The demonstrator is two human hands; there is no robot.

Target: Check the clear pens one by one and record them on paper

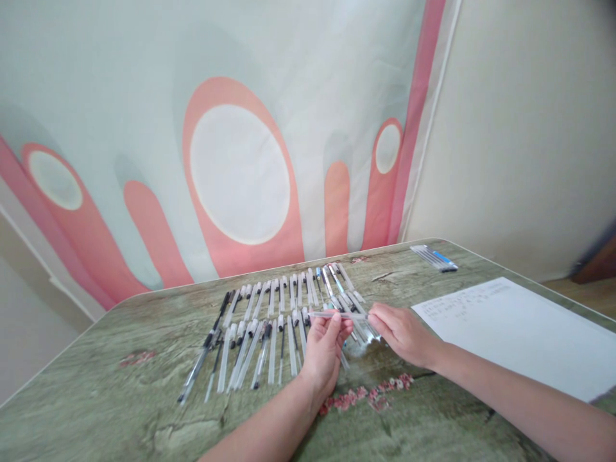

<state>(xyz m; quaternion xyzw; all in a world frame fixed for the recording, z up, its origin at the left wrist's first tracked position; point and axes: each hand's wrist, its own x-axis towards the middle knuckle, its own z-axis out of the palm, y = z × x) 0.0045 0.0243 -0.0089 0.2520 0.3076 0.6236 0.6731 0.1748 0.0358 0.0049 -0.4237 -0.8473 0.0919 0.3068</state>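
Observation:
A translucent whitish pen (pixel 353 316) is held level between my two hands, above the table. My left hand (pixel 326 350) pinches it near its left end with thumb and fingers. At the pen's right end, the closed fingers of my right hand (pixel 400 333) grip it. Beneath and left of my hands lie two rows of pens, a back row (pixel 279 294) and a front row (pixel 248 353). Many have clear barrels and white or black tips. My left hand hides part of the front row.
A written-on white sheet of paper (pixel 520 337) lies at the right. Behind it rests a small bundle of refills or pens (pixel 433 258) with a blue piece. The green wood-patterned table (pixel 158 391) meets a patterned curtain (pixel 158 115) at its far edge.

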